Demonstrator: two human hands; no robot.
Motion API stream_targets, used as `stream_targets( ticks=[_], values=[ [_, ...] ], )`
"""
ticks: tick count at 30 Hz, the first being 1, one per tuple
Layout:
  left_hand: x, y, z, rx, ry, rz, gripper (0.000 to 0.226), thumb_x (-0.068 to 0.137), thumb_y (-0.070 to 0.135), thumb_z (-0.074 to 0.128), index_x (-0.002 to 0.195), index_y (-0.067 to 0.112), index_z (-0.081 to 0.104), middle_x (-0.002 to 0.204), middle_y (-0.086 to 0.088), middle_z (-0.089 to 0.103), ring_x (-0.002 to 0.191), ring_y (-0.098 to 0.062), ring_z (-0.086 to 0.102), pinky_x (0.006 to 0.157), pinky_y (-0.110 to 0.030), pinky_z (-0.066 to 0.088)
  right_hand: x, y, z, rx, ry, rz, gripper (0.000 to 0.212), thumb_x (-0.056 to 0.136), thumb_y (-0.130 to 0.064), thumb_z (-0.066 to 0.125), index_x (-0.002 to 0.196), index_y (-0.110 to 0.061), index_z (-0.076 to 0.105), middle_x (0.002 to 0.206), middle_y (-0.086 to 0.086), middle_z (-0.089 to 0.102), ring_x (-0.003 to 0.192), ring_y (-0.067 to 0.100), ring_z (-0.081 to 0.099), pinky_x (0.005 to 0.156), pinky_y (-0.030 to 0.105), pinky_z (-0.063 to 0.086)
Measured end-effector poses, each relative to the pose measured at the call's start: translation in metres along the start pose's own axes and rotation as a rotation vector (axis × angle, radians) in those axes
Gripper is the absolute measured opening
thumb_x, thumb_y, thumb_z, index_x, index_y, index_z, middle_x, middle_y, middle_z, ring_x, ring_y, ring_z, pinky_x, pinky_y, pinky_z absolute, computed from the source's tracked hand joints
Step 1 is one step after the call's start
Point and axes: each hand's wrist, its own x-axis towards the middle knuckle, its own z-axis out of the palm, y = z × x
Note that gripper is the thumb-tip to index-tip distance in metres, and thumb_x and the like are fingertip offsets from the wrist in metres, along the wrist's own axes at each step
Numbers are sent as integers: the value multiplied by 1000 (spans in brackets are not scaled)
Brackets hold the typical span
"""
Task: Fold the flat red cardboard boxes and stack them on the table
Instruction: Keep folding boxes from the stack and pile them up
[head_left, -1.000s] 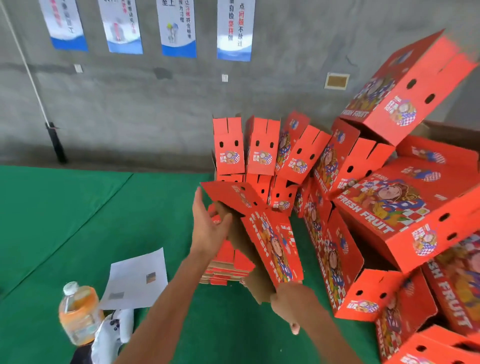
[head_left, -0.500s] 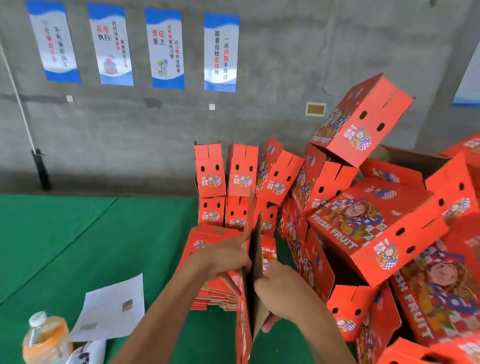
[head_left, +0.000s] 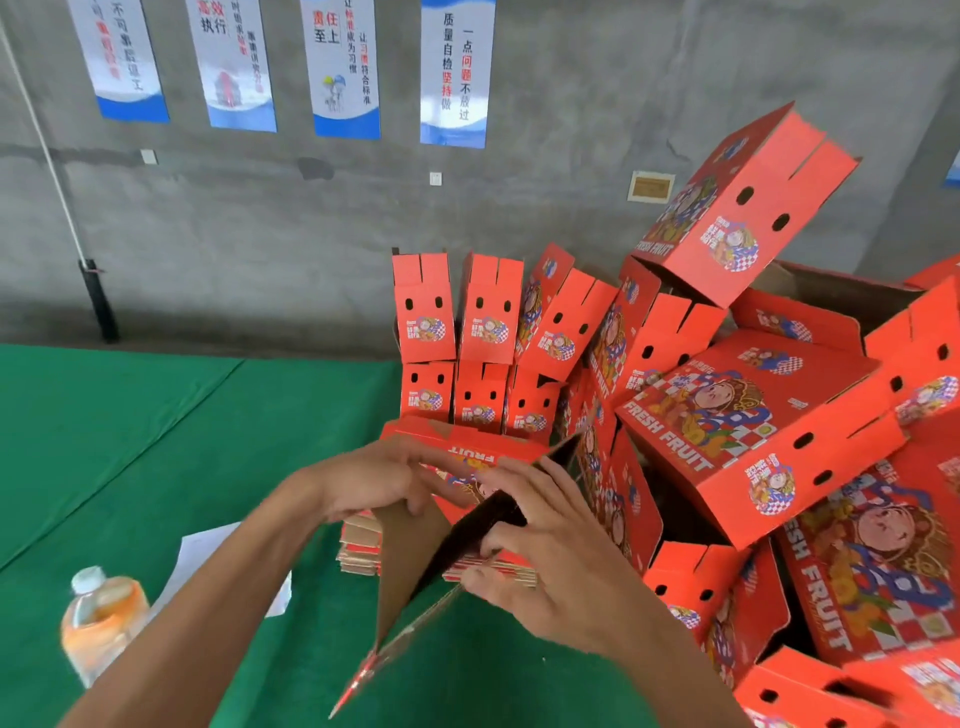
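Red cardboard box (head_left: 415, 577), partly opened out of its flat form, is held above the green-covered desk (head_left: 156, 426) near the middle of the scene, its plain brown inner face turned toward the camera and its printed red outside showing only along the lower edge. The left hand (head_left: 379, 480) grips the far upper edge of the board, fingers curled over it, while the right hand (head_left: 545, 561) pinches the right side of the panel between thumb and fingers, apparently so the two can pull the walls apart along the scored creases (which fold comes next cannot be told).

Directly behind and under the held box lies a low stack of flat blanks (head_left: 467, 564), their corrugated edges showing as thin brown and red layers; keeping it just beyond the hands would make each new blank an easy reach. To the right and far side, the finished boxes (head_left: 748, 426) are heaped rather than squared up, some upright in rows against the grey concrete wall (head_left: 260, 234), others tipped at angles. They are glossy red with a cartoon figure, the words FRESH FRUIT, and oval holes punched in the end panels.

On the near left, a plastic bottle (head_left: 101, 623) of orange drink stands beside a white sheet of paper (head_left: 208, 561). Blue-and-white posters (head_left: 452, 73) hang on the wall.
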Motion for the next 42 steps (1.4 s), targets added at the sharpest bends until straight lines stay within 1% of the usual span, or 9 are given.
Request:
stream_targets(
  ticks=[5,9,12,15,22,27,35,39,42],
  values=[
    [-15,-21,-24,-138,129,-15,64,77,-16,53,134,12,62,121,-9,76,105,-40,69,62,-30,52,14,13,19,-352,-161,-147,70,101,-74,28,111,-21,73,96,-10,75,103,9,66,126,33,-18],
    [-18,-45,-29,-368,440,1,59,83,-21,46,130,10,64,111,-10,79,94,-26,71,70,-32,52,9,19,37,-554,3,-280,56,103,-60,43,73,-24,73,66,-12,69,69,8,67,122,40,25],
    [-19,-69,-35,-494,712,-19,55,83,-22,47,126,7,64,108,-12,78,91,-27,71,75,-34,54,-5,22,49,-538,116,-173,66,103,-63,34,57,-23,61,47,-9,58,45,11,59,80,34,58],
    [-10,-87,-24,-420,813,-77,51,85,-20,45,121,11,64,110,-12,76,91,-30,69,80,-40,51,-7,22,56,-479,117,-11,74,106,-64,18,49,-25,45,36,-5,45,30,17,48,39,29,46],
    [4,-116,-6,-191,981,-50,48,84,-13,54,123,14,65,115,-11,74,99,-30,73,91,-44,57,12,35,100,-265,-216,157,77,96,-79,9,124,-28,58,104,-1,74,103,23,68,87,38,50],
    [-8,-138,10,-236,1045,94,52,92,-18,43,135,8,54,128,-9,67,110,-22,71,96,-42,55,12,31,119,-153,-183,264,95,85,-88,-2,152,-36,40,159,-10,37,146,15,32,121,39,22],
    [-16,-161,53,-331,1071,224,39,96,39,66,131,37,51,120,20,66,115,6,61,87,-8,47,25,44,115,-121,-206,433,127,52,-114,16,155,-41,25,158,-8,34,133,24,52,95,45,52],
    [-18,-178,48,40,935,153,68,91,-3,61,150,23,40,131,5,54,127,-12,49,106,-32,40,18,43,132,-88,-183,388,110,68,-107,11,153,-41,35,158,-11,34,144,18,37,117,43,33],
    [-25,-182,52,367,852,204,78,77,3,53,152,15,41,131,3,46,121,-13,41,105,-28,32,15,37,147,-154,-139,364,99,79,-99,6,150,-41,44,161,-8,36,153,21,23,126,48,4]
  ],
)
